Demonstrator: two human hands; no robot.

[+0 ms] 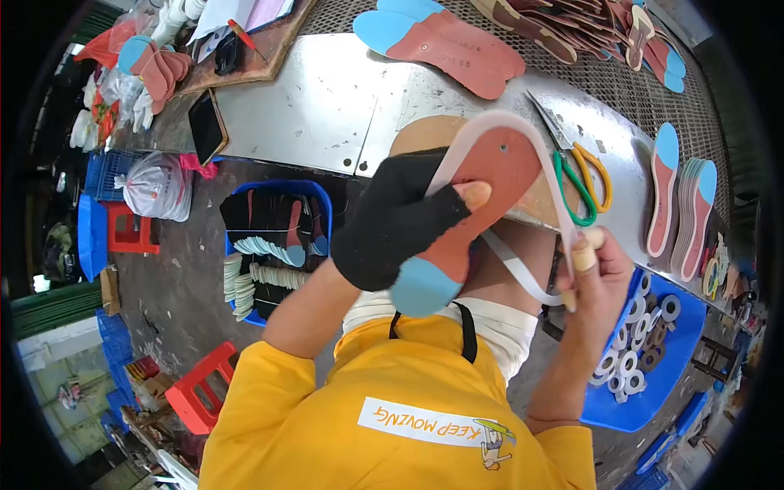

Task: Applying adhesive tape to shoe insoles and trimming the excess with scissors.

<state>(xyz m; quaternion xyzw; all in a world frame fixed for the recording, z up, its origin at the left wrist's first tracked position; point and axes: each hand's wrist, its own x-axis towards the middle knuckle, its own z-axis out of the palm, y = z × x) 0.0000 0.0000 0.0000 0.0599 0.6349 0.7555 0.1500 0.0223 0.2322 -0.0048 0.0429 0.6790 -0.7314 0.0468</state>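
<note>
While a blue bin (674,392) at right in the head view held tape rolls (627,363) and a blue basket (329,214) at left held stacked insoles (269,211), one pair of scissors (581,184) and one phone (207,126) lay on the counter (327,90); two red stools (186,402) stood at left. One red-and-blue insole (494,167) was over the counter's near edge, its long axis slanting, blue end pointing near left, red end far right. The black-gloved left grip (396,224) clasped it; the right grip (594,261) pinched one white strip (513,263) looped around its red end.

Insoles (457,53) and scissors (560,142) on metal table (314,106)
</note>
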